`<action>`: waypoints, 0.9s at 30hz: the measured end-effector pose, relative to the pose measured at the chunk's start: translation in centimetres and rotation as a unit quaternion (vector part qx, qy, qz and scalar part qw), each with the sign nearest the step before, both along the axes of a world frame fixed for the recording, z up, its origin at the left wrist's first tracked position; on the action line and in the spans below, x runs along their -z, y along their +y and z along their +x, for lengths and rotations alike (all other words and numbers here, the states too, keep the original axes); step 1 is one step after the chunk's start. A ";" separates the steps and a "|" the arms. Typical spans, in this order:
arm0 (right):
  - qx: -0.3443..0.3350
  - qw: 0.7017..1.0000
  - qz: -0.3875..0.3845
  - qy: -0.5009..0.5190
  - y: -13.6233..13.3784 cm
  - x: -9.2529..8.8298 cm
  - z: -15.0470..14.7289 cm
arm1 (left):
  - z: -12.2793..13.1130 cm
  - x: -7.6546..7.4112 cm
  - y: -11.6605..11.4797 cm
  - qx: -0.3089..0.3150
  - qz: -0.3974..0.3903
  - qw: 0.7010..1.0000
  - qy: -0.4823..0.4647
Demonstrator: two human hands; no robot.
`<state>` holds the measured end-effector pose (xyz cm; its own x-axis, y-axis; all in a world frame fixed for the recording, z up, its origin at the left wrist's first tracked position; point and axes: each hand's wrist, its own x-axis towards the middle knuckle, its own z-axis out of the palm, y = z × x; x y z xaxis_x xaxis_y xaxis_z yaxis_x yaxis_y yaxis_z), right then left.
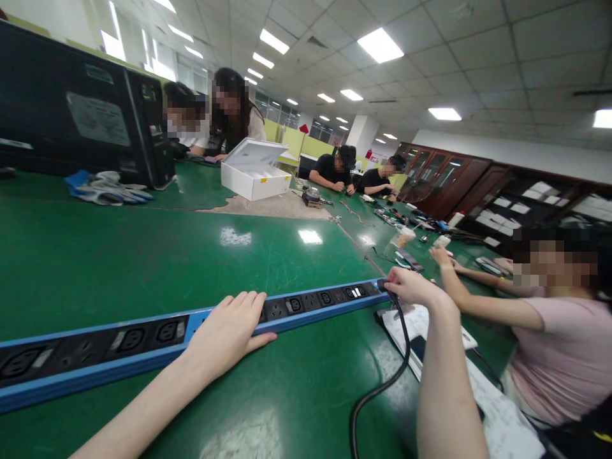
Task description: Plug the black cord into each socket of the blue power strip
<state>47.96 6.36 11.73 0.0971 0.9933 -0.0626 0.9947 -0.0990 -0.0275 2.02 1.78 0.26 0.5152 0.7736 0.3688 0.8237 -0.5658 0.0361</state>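
A long blue power strip (165, 360) with black sockets lies slantwise over the green table. My left hand (229, 325) is closed across its middle, fingers over the far edge and thumb along the near side. At the strip's right end, my right hand (406, 287) pinches a black plug (382, 285). The plug touches or nearly touches the strip's last socket; whether it is seated I cannot tell. From beneath my right hand a thick black cable (406, 341) curves down to the near edge of the view.
Blue-and-white gloves (108, 188) lie beside a black computer case (67, 115) at back left. A white open box (255, 178) stands farther back. Papers (497, 389) and a phone (418, 347) lie at right. A co-worker in pink (564, 344) sits close on the right; others work behind.
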 end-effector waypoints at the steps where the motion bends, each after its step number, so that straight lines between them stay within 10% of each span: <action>1: 0.003 1.000 0.003 -0.012 0.1 0.1 0.2 | 0.0 0.0 0.0 0.000 -0.001 1.000 0.000; 27: -0.002 1.000 -0.002 -0.030 1.9 1.4 -1.7 | 0.1 -0.1 -0.1 -0.007 -0.006 1.000 0.006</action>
